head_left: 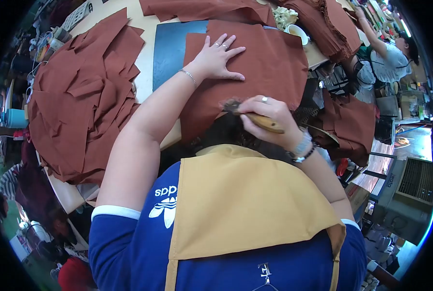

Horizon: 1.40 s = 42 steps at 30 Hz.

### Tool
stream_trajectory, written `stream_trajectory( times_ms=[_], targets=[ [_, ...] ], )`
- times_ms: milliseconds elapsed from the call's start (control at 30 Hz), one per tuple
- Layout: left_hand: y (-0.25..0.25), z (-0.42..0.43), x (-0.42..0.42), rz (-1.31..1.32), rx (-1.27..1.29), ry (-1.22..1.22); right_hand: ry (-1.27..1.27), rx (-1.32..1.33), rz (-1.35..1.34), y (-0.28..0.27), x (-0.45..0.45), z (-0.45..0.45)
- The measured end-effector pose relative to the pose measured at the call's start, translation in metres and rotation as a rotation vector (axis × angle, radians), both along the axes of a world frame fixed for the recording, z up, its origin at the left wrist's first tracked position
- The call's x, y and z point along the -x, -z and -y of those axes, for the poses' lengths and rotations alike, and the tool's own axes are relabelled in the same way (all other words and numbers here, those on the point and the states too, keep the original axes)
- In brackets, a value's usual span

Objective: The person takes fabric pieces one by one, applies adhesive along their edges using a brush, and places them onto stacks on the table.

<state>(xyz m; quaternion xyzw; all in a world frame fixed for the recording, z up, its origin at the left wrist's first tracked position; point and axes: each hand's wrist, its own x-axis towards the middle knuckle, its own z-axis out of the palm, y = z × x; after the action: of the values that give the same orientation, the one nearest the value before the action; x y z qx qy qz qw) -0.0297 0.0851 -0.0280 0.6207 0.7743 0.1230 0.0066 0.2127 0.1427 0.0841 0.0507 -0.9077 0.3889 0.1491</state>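
My left hand [217,60] lies flat with its fingers spread on a rust-brown sheet [274,58], which looks like leather or cloth. Part of the sheet rests over a dark blue-grey board [170,53]. In my right hand [269,116] is a brush with a wooden handle [267,123]; my fingers are wrapped round it. Its dark bristles [232,105] touch or hover just over the near part of the sheet; I cannot tell which. A pale, fuzzy smear shows around the bristles.
Piled rust-brown pieces [88,97] cover the table's left side. A folded stack [323,29] lies at the far right, near a white cup [296,35] and a crumpled pale clump [285,17]. More brown pieces [349,126] hang at the right. Another person [388,58] is beyond them.
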Motion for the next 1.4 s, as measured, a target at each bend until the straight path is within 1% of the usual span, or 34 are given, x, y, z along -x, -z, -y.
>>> stream_trajectory(
  times_ms=[67, 100, 200, 233, 367, 400, 467, 500, 533, 600, 633, 667, 700, 733, 767, 800, 900, 967, 1000, 1033, 1067, 1133, 1200, 1233, 1267, 1333, 1367, 1400],
  targets=[
    [0.002, -0.005, 0.003, -0.014, -0.011, 0.006, -0.047, 0.056, -0.055, 0.017, 0.014, 0.009],
    [0.002, -0.006, 0.003, -0.022, -0.014, 0.011, -0.072, -0.013, -0.061, 0.025, 0.016, 0.01],
    [0.002, -0.009, 0.004, -0.018, -0.014, 0.022, -0.076, 0.018, 0.093, 0.016, -0.003, -0.004],
    [0.001, -0.009, 0.004, -0.014, -0.02, 0.022, -0.072, -0.034, 0.125, 0.013, -0.008, -0.007],
    [-0.001, -0.008, 0.003, 0.011, -0.037, 0.039, -0.069, 0.054, -0.047, 0.007, 0.004, 0.007],
    [-0.003, -0.007, 0.003, 0.017, -0.043, 0.038, -0.089, 0.053, -0.056, 0.014, 0.008, 0.009],
    [-0.007, -0.004, 0.002, 0.045, -0.074, 0.048, -0.147, 0.093, 0.017, 0.023, 0.006, 0.003],
    [-0.009, -0.002, 0.001, 0.064, -0.074, 0.027, -0.135, 0.085, 0.078, 0.016, 0.0, -0.004],
    [-0.009, 0.0, -0.001, 0.068, -0.086, -0.035, -0.12, 0.075, 0.132, 0.009, -0.007, -0.012],
    [0.0, 0.004, -0.004, -0.021, -0.175, -0.27, 0.117, 0.119, -0.035, 0.007, -0.017, -0.019],
    [-0.002, 0.008, -0.008, -0.058, -0.191, -0.416, 0.154, 0.071, -0.081, 0.015, -0.021, -0.028],
    [-0.012, 0.013, -0.01, 0.044, -0.116, -0.544, 0.195, 0.03, -0.12, 0.022, -0.027, -0.037],
    [-0.008, 0.014, -0.009, 0.103, -0.007, -0.671, 0.165, 0.094, -0.037, 0.021, -0.036, -0.042],
    [-0.014, 0.018, -0.01, 0.129, 0.062, -0.707, 0.129, 0.158, 0.05, 0.017, -0.044, -0.046],
    [-0.014, 0.024, -0.012, 0.114, -0.026, -0.647, 0.157, 0.256, 0.13, 0.013, -0.052, -0.05],
    [-0.01, 0.029, -0.014, 0.102, -0.106, -0.584, 0.232, 0.238, 0.063, 0.007, -0.058, -0.052],
    [-0.006, 0.038, -0.01, 0.174, -0.095, -0.369, 0.477, 0.207, -0.084, -0.006, -0.081, -0.068],
    [-0.029, 0.035, -0.011, 0.646, -0.158, -0.408, 0.622, 0.242, -0.129, 0.0, -0.101, -0.085],
    [-0.038, 0.033, -0.011, 0.886, -0.186, -0.424, 0.675, 0.311, -0.114, 0.004, -0.112, -0.092],
    [-0.035, 0.023, -0.003, 1.08, -0.39, -0.315, 0.698, 0.361, -0.119, 0.007, -0.121, -0.097],
    [-0.035, 0.014, 0.009, 1.323, -0.449, -0.311, 0.719, 0.411, -0.123, 0.01, -0.128, -0.102],
    [-0.082, -0.006, 0.029, 1.364, -0.423, -0.432, 0.736, 0.406, -0.151, 0.008, -0.135, -0.108],
    [-0.128, -0.034, 0.055, 1.459, -0.54, -0.527, 0.748, 0.407, -0.166, 0.008, -0.141, -0.113],
    [-0.162, -0.045, 0.059, 1.532, -0.705, -0.554, 0.751, 0.409, -0.166, 0.008, -0.143, -0.117],
    [-0.155, -0.063, 0.113, 1.552, -0.827, -0.457, 0.754, 0.411, -0.165, 0.009, -0.145, -0.121],
    [-0.214, -0.069, 0.144, 1.272, -1.229, -0.431, 0.758, 0.448, -0.189, 0.01, -0.149, -0.126],
    [-0.235, -0.063, 0.174, 1.331, -1.343, -0.456, 0.765, 0.453, -0.202, 0.01, -0.151, -0.129],
    [-0.252, -0.055, 0.186, 1.393, -1.564, -0.168, 0.774, 0.458, -0.216, 0.011, -0.154, -0.131]
  ],
)
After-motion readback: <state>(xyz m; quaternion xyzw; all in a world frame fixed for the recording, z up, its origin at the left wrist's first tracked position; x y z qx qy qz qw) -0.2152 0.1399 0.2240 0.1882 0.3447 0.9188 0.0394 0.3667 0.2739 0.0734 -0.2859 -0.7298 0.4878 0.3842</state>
